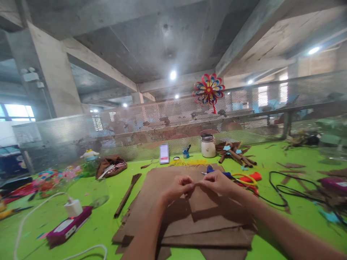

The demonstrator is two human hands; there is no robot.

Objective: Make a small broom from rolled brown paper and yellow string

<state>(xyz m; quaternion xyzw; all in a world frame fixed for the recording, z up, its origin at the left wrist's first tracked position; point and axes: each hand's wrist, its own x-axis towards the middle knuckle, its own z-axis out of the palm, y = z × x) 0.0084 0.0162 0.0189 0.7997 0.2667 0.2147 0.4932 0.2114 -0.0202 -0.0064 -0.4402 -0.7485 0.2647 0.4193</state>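
My left hand and my right hand meet fingertip to fingertip above a stack of brown cardboard sheets. Both pinch something small and thin between thumb and fingers; I cannot make out what it is. Just behind my right hand lie blue-handled scissors and yellow shredded paper. The sheets lie on a bright green table.
A rolled brown stick lies left of the sheets. A purple box with a white charger sits front left. A phone, a white jar, brown rolls, red scissors and a black cable lie behind and right. A mesh fence carries a paper flower.
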